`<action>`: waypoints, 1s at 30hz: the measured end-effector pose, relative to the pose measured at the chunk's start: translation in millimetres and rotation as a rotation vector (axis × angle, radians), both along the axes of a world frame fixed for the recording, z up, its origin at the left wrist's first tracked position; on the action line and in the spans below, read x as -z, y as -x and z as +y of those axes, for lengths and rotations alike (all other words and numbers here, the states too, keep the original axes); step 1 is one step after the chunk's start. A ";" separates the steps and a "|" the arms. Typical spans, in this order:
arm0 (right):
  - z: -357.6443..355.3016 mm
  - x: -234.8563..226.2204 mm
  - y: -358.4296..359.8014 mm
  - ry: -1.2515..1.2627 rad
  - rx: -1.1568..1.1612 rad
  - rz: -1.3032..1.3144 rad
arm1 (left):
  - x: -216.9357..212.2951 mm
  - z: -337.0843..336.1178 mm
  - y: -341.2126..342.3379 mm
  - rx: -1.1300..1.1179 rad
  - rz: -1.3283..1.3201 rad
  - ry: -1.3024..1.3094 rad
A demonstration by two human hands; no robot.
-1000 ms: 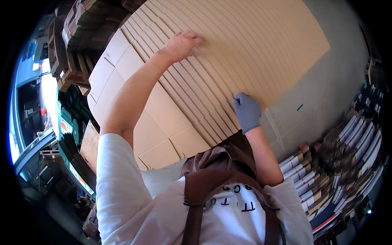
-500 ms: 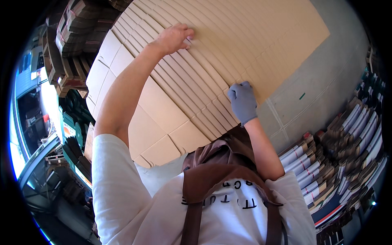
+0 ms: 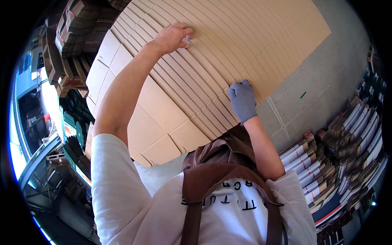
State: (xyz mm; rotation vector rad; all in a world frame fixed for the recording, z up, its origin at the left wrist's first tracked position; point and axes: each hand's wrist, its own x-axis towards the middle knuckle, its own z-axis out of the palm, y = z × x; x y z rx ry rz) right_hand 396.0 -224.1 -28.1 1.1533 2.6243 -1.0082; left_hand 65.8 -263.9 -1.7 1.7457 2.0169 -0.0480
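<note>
A wide fan of overlapping tan cardboard sheets [image 3: 171,94] spreads out before me, their long edges lying in stepped, slanting rows with fold creases across them. My bare left hand [image 3: 173,36] is at the far part of the fan, its fingers curled over the edge of one sheet. Nearer to me and to the right, my right hand [image 3: 243,100] wears a grey glove. Its fingers are bent into a fist-like grip at a sheet edge close to the fan's near right side. The fingertips of both hands are partly hidden.
Bundled cardboard stacks [image 3: 75,30] sit with a wooden pallet [image 3: 67,73] at the far left. Several tied bundles of flat cardboard [image 3: 306,171] lie at the right. Grey concrete floor [image 3: 294,98] shows beside the fan. Dark green objects [image 3: 75,110] stand on the left.
Both hands keep almost the same places and grips. Sheet edges to the right of them stand out a little more distinctly now.
</note>
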 end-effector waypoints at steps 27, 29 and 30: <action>-34.4 -1.6 25.2 0.042 -0.136 -0.009 | -8.0 -43.5 30.2 0.145 -0.018 -0.005; -33.1 -1.6 25.8 0.053 -0.147 0.000 | -6.2 -43.0 34.1 0.177 -0.034 0.000; -32.4 -3.2 26.6 0.058 -0.154 -0.002 | -5.5 -42.3 36.3 0.194 -0.042 0.002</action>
